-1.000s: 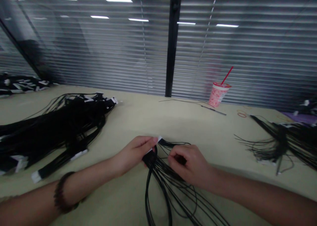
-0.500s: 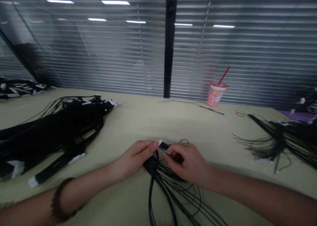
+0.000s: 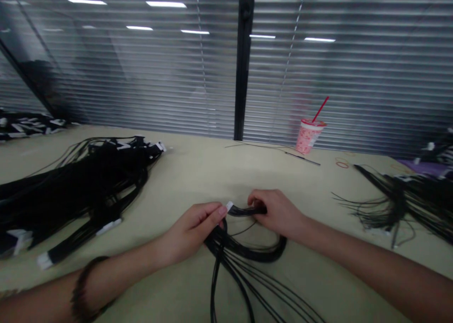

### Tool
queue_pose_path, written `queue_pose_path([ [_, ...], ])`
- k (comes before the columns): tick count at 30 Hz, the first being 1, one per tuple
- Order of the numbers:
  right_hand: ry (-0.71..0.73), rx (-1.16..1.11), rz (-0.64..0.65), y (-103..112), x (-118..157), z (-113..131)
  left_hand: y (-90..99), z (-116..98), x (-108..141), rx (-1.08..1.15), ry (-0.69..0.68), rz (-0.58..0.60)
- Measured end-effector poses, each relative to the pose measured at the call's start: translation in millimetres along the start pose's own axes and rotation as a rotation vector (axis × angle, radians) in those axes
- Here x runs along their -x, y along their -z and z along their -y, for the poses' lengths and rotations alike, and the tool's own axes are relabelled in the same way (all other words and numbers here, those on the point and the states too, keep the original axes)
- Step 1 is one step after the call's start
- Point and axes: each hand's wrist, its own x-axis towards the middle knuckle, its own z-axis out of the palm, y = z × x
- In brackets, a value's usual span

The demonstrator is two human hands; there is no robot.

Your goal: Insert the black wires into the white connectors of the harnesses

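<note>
Black wire harness [image 3: 246, 210] is stretching between the hands and looping down onto the pale table [image 3: 212, 172]; left hand [image 3: 191, 228] is pinching it narrowly beside its white connector [image 3: 230, 205]; right hand [image 3: 278, 213] is closing tightly around the wires; pink paper cup [image 3: 307, 136] is standing at the table's far edge, red straw [image 3: 320, 109] rising from it, its contents hidden; harness pile [image 3: 81, 186] is lying left, second harness pile [image 3: 399, 205] right.

This looks like an office-style workroom: slatted blinds [image 3: 354, 68] cover the glass wall ahead, and bundled black wire harnesses [image 3: 81, 186] lie across a long pale table [image 3: 198, 172].
</note>
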Motion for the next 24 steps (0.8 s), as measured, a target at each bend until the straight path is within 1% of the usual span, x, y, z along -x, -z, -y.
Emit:
queue_pose_path([
  [3, -0.07, -0.052, -0.034, 12, -8, -17, -1.1, -1, -2, 0.018, 0.025, -0.073],
  [6, -0.149, -0.19, -0.042, 20, -13, -26, -2.1, -5, -3, 0.022, 0.012, -0.134],
  [8, -0.192, -0.344, 0.01, 20, -14, -26, -1.1, -7, -2, -0.003, -0.02, -0.19],
  [10, -0.222, -0.535, 0.064, 17, -14, -24, 1.3, -7, -1, -0.025, -0.029, -0.275],
  [13, -0.263, -0.845, 0.071, 11, -13, -19, 5.6, 0, -2, 0.023, -0.02, -0.386],
  [15, -0.298, -1.025, 0.043, 7, -13, -18, 7.3, 5, -4, 0.091, -0.027, -0.414],
  [18, -0.352, -1.216, 0.024, 3, -12, -18, 7.7, 11, -9, 0.176, -0.032, -0.433],
  [21, -0.405, -1.323, 0.034, 3, -12, -17, 7.4, 13, -12, 0.249, -0.038, -0.433],
  [24, -0.444, -1.357, 0.065, 4, -12, -15, 6.5, 13, -12, 0.267, -0.03, -0.423],
])
